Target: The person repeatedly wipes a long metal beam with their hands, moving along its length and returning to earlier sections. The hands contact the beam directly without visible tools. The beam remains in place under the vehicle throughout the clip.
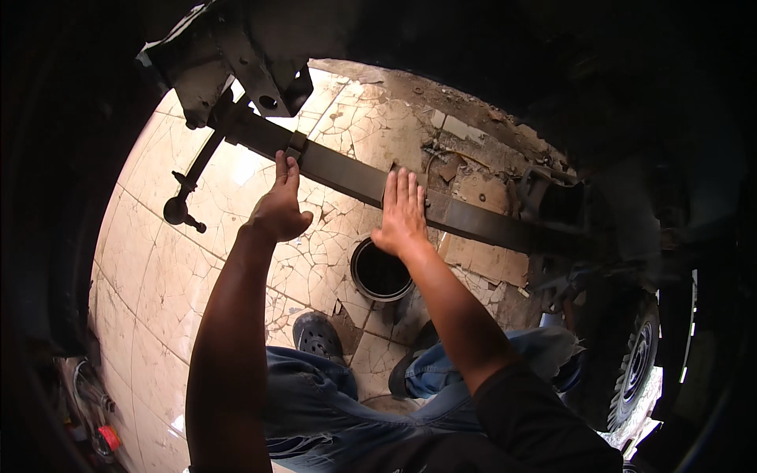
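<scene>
Dark sleeve (524,410), nearest. Metal beam (347,172): crosswise above cracked tile floor (158,252). Left hand (277,213): fingertips at beam's clip (297,144), grip released. Right hand (404,213): flat across beam, grip released. Advisable: even pressure, fingers clear of clip edges. Room: widest near-left, over tile; round container (384,299) below right wrist; rubble (473,130) beyond beam.

No readable text, numbers, labels or signs.
No lettering can be made out on the long metal bar (343,172) crossing the view, the cracked floor tiles (303,260) below it or the rim of the round container (386,299); the wheel (637,361) at right and the small red object (109,437) at lower left are too small or dim to show any.
</scene>
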A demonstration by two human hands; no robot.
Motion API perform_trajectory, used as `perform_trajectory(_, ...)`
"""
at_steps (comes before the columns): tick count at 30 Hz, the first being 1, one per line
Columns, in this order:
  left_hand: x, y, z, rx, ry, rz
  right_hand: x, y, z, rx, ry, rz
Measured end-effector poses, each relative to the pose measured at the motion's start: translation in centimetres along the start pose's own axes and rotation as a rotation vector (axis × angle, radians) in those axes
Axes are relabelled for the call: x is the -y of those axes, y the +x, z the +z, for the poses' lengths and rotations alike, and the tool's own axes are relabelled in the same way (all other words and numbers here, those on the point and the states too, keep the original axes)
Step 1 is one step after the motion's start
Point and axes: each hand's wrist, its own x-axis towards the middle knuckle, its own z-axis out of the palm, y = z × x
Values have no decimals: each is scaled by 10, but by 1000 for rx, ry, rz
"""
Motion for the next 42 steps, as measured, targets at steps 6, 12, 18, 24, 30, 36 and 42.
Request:
perform_trajectory(6, 8, 3, 4, -19, -5, 7, 2, -25, 10, -10, 49, -62)
perform_trajectory(12, 8, 6, 5, -12, 17, -7, 1, 3, -2, 21, 54, 15)
perform_trajectory(18, 13, 3, 5, -45, -5, 31, 4, -8, 5, 7, 58, 7)
perform_trajectory(24, 10, 2, 3, -17, -6, 11, -3, 12, -8, 34, 80, 10)
perform_trajectory(30, 7, 0, -3, 16, -30, 7, -8, -14, 10, 28, 20, -45)
perform_trajectory(36, 9, 5, 7, -36, 0, 26, -5, 6, -3, 17, 37, -33)
perform_trajectory(42, 9, 3, -1, 24, -52, 14, -28, -34, 12, -29, -48, -270)
